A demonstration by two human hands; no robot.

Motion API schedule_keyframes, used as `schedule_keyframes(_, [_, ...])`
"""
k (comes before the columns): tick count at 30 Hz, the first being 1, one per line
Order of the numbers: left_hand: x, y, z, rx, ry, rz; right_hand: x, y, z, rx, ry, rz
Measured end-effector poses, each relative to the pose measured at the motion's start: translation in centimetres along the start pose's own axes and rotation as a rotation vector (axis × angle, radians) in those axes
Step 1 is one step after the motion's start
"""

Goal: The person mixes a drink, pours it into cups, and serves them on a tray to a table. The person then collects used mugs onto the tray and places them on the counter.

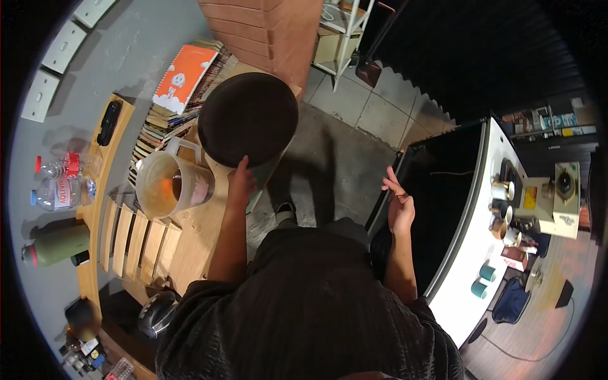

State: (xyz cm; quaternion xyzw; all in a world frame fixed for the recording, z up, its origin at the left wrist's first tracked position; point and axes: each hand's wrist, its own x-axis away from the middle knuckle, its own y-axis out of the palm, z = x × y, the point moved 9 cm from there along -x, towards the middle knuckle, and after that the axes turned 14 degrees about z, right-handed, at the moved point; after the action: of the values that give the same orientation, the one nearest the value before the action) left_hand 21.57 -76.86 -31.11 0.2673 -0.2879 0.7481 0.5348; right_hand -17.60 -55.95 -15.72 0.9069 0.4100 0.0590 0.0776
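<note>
A large round black disc [248, 119] lies at the bench's far end, partly past its side edge. My left hand [241, 185] is at the disc's near rim, one finger stretched out over the rim and the others slightly blurred; no grip on it shows. Left of this hand, a translucent plastic pitcher [152, 187] with an orange-brown glow inside stands on the wooden bench [206, 244]. My right hand [400, 209] hangs in the air beside the black-fronted counter, fingers loosely apart, with nothing in it.
Stacked magazines and an orange notebook [183, 77] lie behind the pitcher. Bottles [60, 193] and a green flask [57, 246] stand on the left ledge. A kettle [158, 313] sits lower left. Cups [486, 272] stand on the white counter [457, 294] at right. Grey floor [354, 149] shows between.
</note>
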Motion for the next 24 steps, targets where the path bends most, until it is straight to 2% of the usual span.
schedule_keyframes(2, [-2.1,-0.1,-0.9,0.023,-0.009,0.021,-2.8,0.7,0.9,0.16,-0.094,-0.048])
schedule_keyframes(4, [-3.7,-0.9,-1.4,0.073,-0.01,0.134,-5.5,2.6,1.9,0.173,-0.118,-0.139])
schedule_keyframes(6, [-4.6,-0.8,-1.2,0.08,0.022,0.147,-8.5,4.0,5.9,0.318,0.112,-0.094])
schedule_keyframes(8, [-5.0,-0.7,-0.9,0.083,0.061,0.171,-12.0,6.3,8.9,0.329,0.125,-0.188])
schedule_keyframes(10, [-6.0,-0.6,-0.5,0.091,0.185,0.173,-14.8,9.3,14.0,0.464,0.342,-0.291])
schedule_keyframes(12, [-7.2,-0.9,-1.2,0.133,0.189,0.277,-16.8,13.7,16.7,0.532,0.471,-0.361])
schedule_keyframes(13, [-7.4,-1.4,-1.0,0.068,0.199,0.361,-17.4,16.1,18.0,0.47,0.458,-0.443])
schedule_keyframes(14, [-7.5,-1.8,-1.0,0.0,0.206,0.445,-18.7,17.3,20.3,0.635,0.503,-0.448])
schedule_keyframes(15, [-7.8,-2.8,-1.1,-0.078,0.328,0.625,-19.6,18.9,22.5,0.693,0.508,-0.43])
schedule_keyframes(16, [-10.3,-4.0,-2.7,-0.286,0.446,0.729,-20.5,20.2,24.7,0.754,0.512,-0.411])
schedule_keyframes(18, [-10.3,-4.0,-3.0,-0.258,0.557,0.756,-21.5,23.5,26.6,0.734,0.502,-0.514])
schedule_keyframes(19, [-9.2,-3.7,-2.5,-0.271,0.546,0.773,-21.1,24.5,27.3,0.728,0.487,-0.594])
schedule_keyframes(21, [-6.8,-2.1,-1.8,0.1,0.305,0.614,-20.3,25.3,26.3,0.619,0.45,-0.596])
schedule_keyframes(22, [-6.0,-2.0,-2.0,0.1,0.301,0.623,-20.5,25.8,25.5,0.51,0.387,-0.579])
schedule_keyframes(23, [-5.2,-1.5,-1.8,0.2,0.315,0.573,-20.3,26.0,26.0,0.316,0.435,-0.617])
schedule_keyframes(24, [-4.8,-1.0,-1.3,0.302,0.337,0.515,-20.7,25.7,24.8,0.31,0.425,-0.617])
